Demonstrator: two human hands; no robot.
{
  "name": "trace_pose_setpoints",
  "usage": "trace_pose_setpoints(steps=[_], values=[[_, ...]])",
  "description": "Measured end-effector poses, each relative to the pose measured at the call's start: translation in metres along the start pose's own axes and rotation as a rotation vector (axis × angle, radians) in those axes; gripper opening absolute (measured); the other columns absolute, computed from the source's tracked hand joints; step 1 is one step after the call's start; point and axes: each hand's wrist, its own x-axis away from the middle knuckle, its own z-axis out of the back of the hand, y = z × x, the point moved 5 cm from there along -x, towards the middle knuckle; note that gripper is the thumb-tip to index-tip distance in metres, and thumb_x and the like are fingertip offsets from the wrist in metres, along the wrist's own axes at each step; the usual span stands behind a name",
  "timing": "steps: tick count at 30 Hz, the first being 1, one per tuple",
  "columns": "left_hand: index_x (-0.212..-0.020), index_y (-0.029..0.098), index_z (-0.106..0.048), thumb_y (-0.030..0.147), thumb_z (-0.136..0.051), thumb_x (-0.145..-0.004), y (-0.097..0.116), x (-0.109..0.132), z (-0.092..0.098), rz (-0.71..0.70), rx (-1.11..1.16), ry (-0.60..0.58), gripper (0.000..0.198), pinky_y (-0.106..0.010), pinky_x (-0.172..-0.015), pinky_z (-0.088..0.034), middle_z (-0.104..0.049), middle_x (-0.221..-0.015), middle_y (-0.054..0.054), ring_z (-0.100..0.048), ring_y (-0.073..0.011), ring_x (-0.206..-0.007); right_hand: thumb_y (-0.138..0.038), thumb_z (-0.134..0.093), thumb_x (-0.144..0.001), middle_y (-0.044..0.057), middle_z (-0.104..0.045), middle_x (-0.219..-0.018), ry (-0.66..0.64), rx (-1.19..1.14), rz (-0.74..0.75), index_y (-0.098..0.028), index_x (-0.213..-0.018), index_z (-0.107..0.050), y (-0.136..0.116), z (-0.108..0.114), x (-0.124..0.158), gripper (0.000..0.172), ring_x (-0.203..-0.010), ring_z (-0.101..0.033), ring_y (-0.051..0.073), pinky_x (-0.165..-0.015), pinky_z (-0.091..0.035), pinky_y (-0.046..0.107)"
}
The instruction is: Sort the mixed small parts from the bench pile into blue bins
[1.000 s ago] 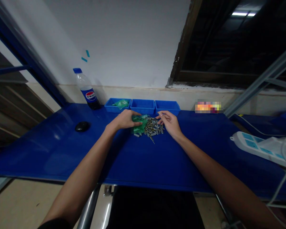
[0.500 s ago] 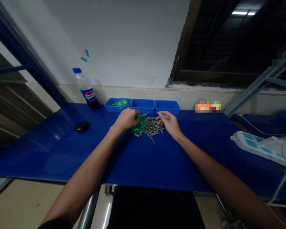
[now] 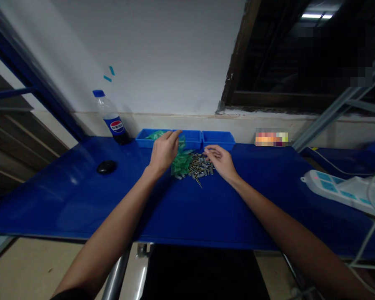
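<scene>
My left hand point(image 3: 165, 151) is raised in front of the left and middle trays, its fingers closed on green plastic point(image 3: 181, 143) that hangs below them. More green plastic point(image 3: 181, 163) lies at the left side of a pile of small metal parts point(image 3: 200, 166) on the blue table. At the right edge of the pile is my right hand point(image 3: 219, 158), its thumb and fingers curled together; whatever they may hold is too small to make out. Behind the pile stand three joined blue trays point(image 3: 218, 139); the left one has a green bag point(image 3: 154, 135) in it.
On the blue table point(image 3: 187, 216), a cola bottle point(image 3: 115, 125) and a black mouse point(image 3: 106, 167) are at the left. A blurred colourful item point(image 3: 270, 138) sits at the back right, and a white power strip point(image 3: 334, 187) with cables at the right.
My left hand has risen towards the trays, lifting some green plastic. My right hand stays beside the pile, its fingers drawn closer together. The view has shifted slightly.
</scene>
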Motion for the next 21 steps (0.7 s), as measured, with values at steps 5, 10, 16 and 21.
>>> trace_pose_setpoints(steps=[5, 10, 16, 21], values=[[-0.118, 0.017, -0.074, 0.025, -0.064, -0.092, 0.004, 0.0, -0.008, 0.121, 0.381, 0.023, 0.029, -0.03, -0.081, -0.058, -0.076, -0.102, -0.009, -0.07, -0.0196, -0.093, -0.048, -0.081, -0.081, 0.008, -0.078, -0.107, -0.055, 0.014, -0.01, -0.024, -0.12, -0.07, -0.008, -0.008, 0.003, 0.047, -0.082, -0.072, 0.02, -0.068, -0.055, 0.032], [-0.113, 0.014, -0.074, 0.029, -0.074, -0.084, 0.009, 0.002, -0.027, 0.17, 0.601, -0.1, 0.033, -0.03, -0.081, -0.06, -0.077, -0.093, -0.009, -0.073, -0.0188, -0.089, -0.047, -0.091, -0.067, 0.0, -0.071, -0.068, -0.14, -0.214, -0.187, -0.02, -0.094, -0.073, -0.004, -0.014, 0.004, 0.042, -0.058, -0.066, 0.017, -0.056, -0.051, 0.03], [-0.092, 0.013, -0.075, 0.045, -0.077, -0.083, 0.009, 0.01, -0.04, 0.292, 0.773, -0.473, 0.033, -0.029, -0.068, -0.06, -0.076, -0.081, -0.009, -0.071, -0.0166, -0.07, -0.042, -0.09, -0.071, -0.002, -0.071, -0.067, -0.114, -0.341, -0.216, -0.02, -0.097, -0.073, -0.002, -0.008, 0.003, 0.038, -0.059, -0.064, 0.014, -0.058, -0.049, 0.027], [-0.08, 0.015, -0.077, 0.054, -0.073, -0.086, 0.013, 0.02, -0.046, 0.302, 0.786, -0.772, 0.04, -0.026, -0.06, -0.055, -0.077, -0.075, -0.011, -0.068, -0.0144, -0.061, -0.04, -0.092, -0.069, -0.004, -0.07, -0.066, -0.086, -0.392, -0.25, -0.024, -0.103, -0.064, -0.008, -0.009, 0.005, 0.047, -0.059, -0.064, 0.014, -0.06, -0.05, 0.028]])
